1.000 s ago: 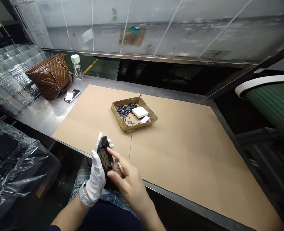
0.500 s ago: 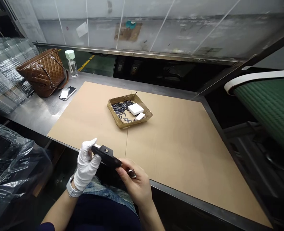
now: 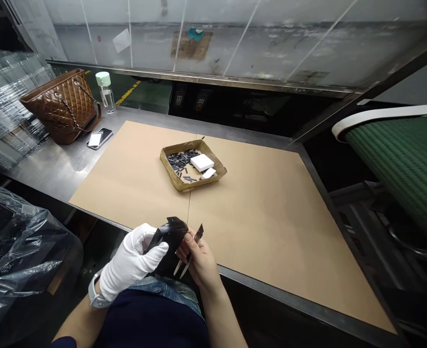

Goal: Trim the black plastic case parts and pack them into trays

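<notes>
The gloved left hand [image 3: 130,263] is curled firmly on a black part [image 3: 173,237], its thumb over the near face. The bare right hand [image 3: 201,261] has thumb and fingers drawn together at the part's 3 o'clock edge, gripping a tweezers-like tool [image 3: 199,233] whose pale prongs point to 7 o'clock. The part is tilted, up at the near table edge, over the lap.

From the part, a shallow tray [image 3: 199,183] sits just past 12 o'clock, holding black strips [image 3: 180,160], a white block [image 3: 202,163] and a smaller white piece [image 3: 208,173]. A bottle [image 3: 107,99] stands at 11; a phone [image 3: 106,135] and brown bag [image 3: 66,106] lie between 10 and 11. Clear plastic wrap [image 3: 35,246] covers dark items at 9.

Brown cardboard [image 3: 264,212] stretches broadly from 10 round to 4 o'clock on the metal table [image 3: 64,169]. A green belt [image 3: 398,154] bounds the side between 2 and 3.
</notes>
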Demonstrator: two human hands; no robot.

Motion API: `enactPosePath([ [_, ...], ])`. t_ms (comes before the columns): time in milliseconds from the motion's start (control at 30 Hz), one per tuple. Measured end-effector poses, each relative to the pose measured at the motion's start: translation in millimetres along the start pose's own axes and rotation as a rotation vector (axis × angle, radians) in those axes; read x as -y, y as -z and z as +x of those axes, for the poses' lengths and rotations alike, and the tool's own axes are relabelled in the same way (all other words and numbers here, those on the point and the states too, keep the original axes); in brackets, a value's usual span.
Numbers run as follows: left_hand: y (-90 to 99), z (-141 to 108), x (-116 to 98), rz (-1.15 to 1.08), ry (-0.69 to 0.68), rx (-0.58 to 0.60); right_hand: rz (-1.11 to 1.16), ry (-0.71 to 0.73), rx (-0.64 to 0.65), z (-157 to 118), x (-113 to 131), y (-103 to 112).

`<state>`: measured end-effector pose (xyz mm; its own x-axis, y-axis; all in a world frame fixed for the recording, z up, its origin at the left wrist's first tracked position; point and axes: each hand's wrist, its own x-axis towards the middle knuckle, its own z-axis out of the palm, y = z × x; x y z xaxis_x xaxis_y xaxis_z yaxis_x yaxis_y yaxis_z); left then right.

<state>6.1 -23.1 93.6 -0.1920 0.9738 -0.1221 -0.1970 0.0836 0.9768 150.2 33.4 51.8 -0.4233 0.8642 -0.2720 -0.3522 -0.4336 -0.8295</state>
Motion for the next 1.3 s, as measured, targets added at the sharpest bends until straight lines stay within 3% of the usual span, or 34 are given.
enactPosePath([
  [233, -1.4, 11.4, 5.0, -0.404, 0.258, -0.047, 0.142, -0.088, 0.137, -8.5, 12.7, -7.5],
  [367, 0.2, 10.1, 18.3, -0.560, 0.371, -0.081, 0.201, -0.134, 0.125, -8.0, 14.9, -9.4],
  [533, -1.2, 10.3, 22.8, -0.509, 0.342, -0.117, 0.188, -0.186, 0.077, -5.5, 12.0, -9.5],
  [733, -3.6, 15.5, 26.9, -0.393, 0.277, -0.191, 0.007, -0.249, 0.056, -9.2, -1.4, -5.3],
  [800, -3.6, 17.8, 34.9, -0.440, 0.263, -0.238, -0.062, -0.206, 0.066, -11.0, -6.2, -4.1],
  [867, -4.1, 19.5, 45.2, -0.529, 0.250, -0.284, -0.215, -0.066, 0.069, -12.2, -8.3, -4.9],
  [967, -6.2, 19.2, 58.3, -0.633, 0.276, -0.265, -0.675, 0.208, 0.172, -12.4, -5.5, -11.6],
  [1100, -7.5, 15.5, 60.0, -0.800, 0.364, -0.211, -1.205, 0.324, 0.390, -11.0, 3.1, -25.1],
  [1200, -5.2, 18.9, 49.6, -0.884, 0.373, -0.217, -1.289, 0.364, 0.430, -14.4, 10.1, -29.1],
  [1300, -1.2, 27.6, 35.4, -0.988, 0.330, -0.284, -1.186, 0.412, 0.285, -23.2, 16.6, -23.4],
])
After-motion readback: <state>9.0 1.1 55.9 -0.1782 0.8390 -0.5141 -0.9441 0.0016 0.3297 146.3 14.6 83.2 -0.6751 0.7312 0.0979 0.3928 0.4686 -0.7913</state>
